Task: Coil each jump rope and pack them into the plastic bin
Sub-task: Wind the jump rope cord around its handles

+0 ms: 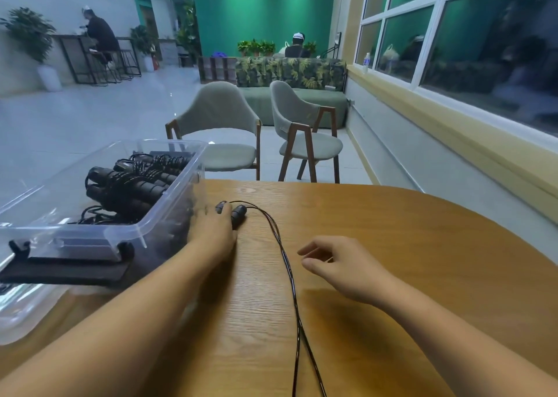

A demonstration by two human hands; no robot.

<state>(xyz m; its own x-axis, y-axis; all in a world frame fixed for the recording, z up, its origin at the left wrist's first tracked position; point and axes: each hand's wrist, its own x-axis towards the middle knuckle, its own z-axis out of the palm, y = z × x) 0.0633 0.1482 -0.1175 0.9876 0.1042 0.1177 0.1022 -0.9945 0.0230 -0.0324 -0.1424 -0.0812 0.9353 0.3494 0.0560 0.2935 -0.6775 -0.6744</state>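
Black cord (290, 276) of the jump rope lies doubled on the desk (392, 245), its long axis from 12 to 6 o'clock, running off the near edge. Your left hand (216, 227) curls over both handles (238, 212) at the far end. Your right hand (341, 263) hovers loose and empty, with the cord near at its 9 o'clock, so it seems the handier one for coiling. The plastic bin (169, 209), holding coiled ropes (133, 182), sits at 10 o'clock just beside your left hand, and bare desk lies at 3
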